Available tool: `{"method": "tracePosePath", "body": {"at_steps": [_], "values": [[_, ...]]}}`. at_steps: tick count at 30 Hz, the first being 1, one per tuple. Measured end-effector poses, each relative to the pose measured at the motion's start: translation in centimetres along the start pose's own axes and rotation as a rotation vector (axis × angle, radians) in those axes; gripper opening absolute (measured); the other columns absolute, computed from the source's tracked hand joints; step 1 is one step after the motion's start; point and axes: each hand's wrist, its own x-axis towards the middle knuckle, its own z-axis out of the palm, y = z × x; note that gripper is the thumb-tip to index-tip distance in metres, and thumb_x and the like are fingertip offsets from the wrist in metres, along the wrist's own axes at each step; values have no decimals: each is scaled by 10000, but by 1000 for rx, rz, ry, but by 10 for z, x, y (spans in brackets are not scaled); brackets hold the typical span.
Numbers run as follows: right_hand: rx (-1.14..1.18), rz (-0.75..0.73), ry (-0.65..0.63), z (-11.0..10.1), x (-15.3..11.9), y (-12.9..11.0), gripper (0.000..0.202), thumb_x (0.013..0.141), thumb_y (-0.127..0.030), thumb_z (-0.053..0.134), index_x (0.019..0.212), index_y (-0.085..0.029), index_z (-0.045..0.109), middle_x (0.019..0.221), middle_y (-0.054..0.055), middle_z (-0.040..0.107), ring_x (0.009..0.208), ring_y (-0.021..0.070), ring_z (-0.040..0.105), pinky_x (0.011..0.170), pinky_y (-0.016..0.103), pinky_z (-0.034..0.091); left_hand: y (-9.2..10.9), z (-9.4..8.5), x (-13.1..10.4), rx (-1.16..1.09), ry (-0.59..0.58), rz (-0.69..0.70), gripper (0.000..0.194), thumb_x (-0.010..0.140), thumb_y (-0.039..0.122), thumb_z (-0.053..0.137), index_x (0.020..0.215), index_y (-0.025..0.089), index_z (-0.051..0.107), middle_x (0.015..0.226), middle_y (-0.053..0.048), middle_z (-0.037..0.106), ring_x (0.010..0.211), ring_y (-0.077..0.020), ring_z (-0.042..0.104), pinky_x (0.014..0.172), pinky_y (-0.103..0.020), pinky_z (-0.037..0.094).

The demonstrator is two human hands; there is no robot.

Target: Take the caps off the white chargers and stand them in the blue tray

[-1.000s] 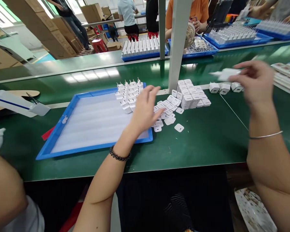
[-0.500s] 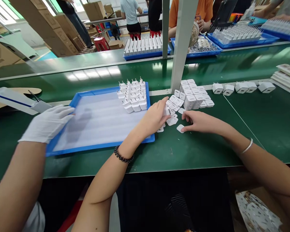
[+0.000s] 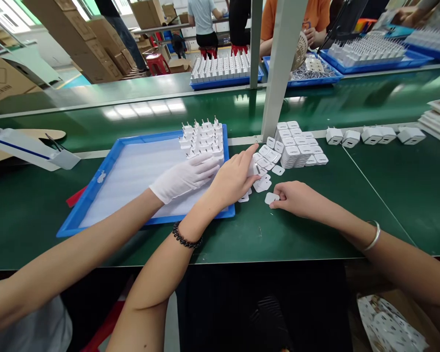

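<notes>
My left hand [image 3: 232,173], with a black coiled band on its wrist, is closed around a white plug housing [image 3: 254,169] that shows between thumb and fingers. My right hand [image 3: 291,195] pinches a small white square plate [image 3: 271,198] by its right edge, just above the green table. Loose white plates [image 3: 263,184] lie beside my left hand, and one plate [image 3: 277,170] lies apart above my right hand. Behind them rise neat stacks of white plates [image 3: 291,149].
A co-worker's gloved hand [image 3: 187,178] reaches over the blue tray [image 3: 119,146] to white plugs [image 3: 205,137]. A metal post [image 3: 278,68] stands behind the stacks. Several white plug housings [image 3: 372,135] line the back right. A red object [image 3: 76,196] shows left of the tray.
The co-worker's gloved hand has moved right, from the tray's left edge to the plugs. My right hand has closed on the small plate and shifted it slightly left. My left hand has barely moved.
</notes>
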Motion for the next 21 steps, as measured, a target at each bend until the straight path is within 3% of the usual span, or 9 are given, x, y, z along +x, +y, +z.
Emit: {"method": "tracePosePath", "body": {"at_steps": [3, 6, 7, 8, 10, 13, 16, 18, 21], "values": [[-10, -38, 48, 0, 5, 2, 195, 873, -269, 629, 727, -202, 518, 739, 16, 640, 689, 178, 583, 596, 267, 341, 0, -1, 0, 24, 12, 5, 629, 947, 289, 556, 1497, 146, 287, 1397, -201, 572, 1223, -329, 614, 947, -451, 529], [-164, -68, 275, -3, 10, 9, 67, 883, -139, 530, 842, -192, 538, 806, 46, 641, 743, 196, 576, 604, 280, 316, 0, -2, 0, 36, 7, 8, 611, 955, 306, 539, 1486, 120, 300, 1380, -215, 580, 1215, -331, 612, 940, -457, 523], [-207, -90, 315, -4, 11, 12, 107, 862, -88, 505, 886, -185, 544, 845, 60, 643, 768, 201, 574, 607, 282, 314, 0, -2, 0, 41, 4, 10, 608, 955, 304, 539, 1483, 117, 303, 1377, -216, 581, 1210, -329, 612, 941, -458, 519], [-222, -123, 305, -7, 11, 16, 164, 831, -49, 494, 916, -179, 547, 880, 68, 642, 786, 201, 572, 612, 280, 321, 0, -2, 1, 47, 2, 13, 606, 953, 300, 542, 1481, 117, 307, 1377, -215, 581, 1203, -327, 613, 942, -458, 516], [-152, -199, 166, -13, 10, 22, 243, 763, -20, 512, 943, -178, 558, 919, 62, 635, 795, 189, 567, 633, 269, 360, -1, -2, 1, 61, -3, 12, 607, 948, 292, 548, 1479, 123, 310, 1383, -212, 577, 1195, -325, 614, 943, -458, 512], [78, -233, 1, -20, 9, 28, 202, 788, -115, 554, 972, -192, 586, 911, 40, 635, 787, 177, 574, 679, 269, 422, -1, -3, 1, 70, -1, 10, 617, 939, 288, 564, 1481, 134, 311, 1384, -201, 576, 1203, -328, 609, 949, -452, 507], [124, -110, 168, -18, 13, 29, 179, 878, -339, 576, 973, -187, 588, 907, 57, 645, 795, 200, 582, 678, 302, 418, 0, -3, 1, 56, 9, 18, 609, 932, 277, 576, 1467, 128, 327, 1369, -201, 580, 1203, -329, 605, 952, -448, 502], [62, -41, 268, -12, 19, 29, 235, 862, -404, 616, 929, -183, 573, 897, 68, 646, 791, 212, 578, 660, 311, 394, 0, -2, 1, 42, 12, 29, 585, 932, 264, 570, 1453, 131, 341, 1356, -199, 583, 1192, -325, 606, 949, -451, 502], [80, 15, 249, -2, 29, 31, 257, 808, -392, 678, 907, -186, 560, 871, 54, 638, 761, 201, 572, 642, 301, 387, 1, -1, 1, 31, -2, 44, 558, 923, 247, 571, 1428, 126, 368, 1312, -195, 601, 1171, -332, 605, 935, -468, 505]]}}
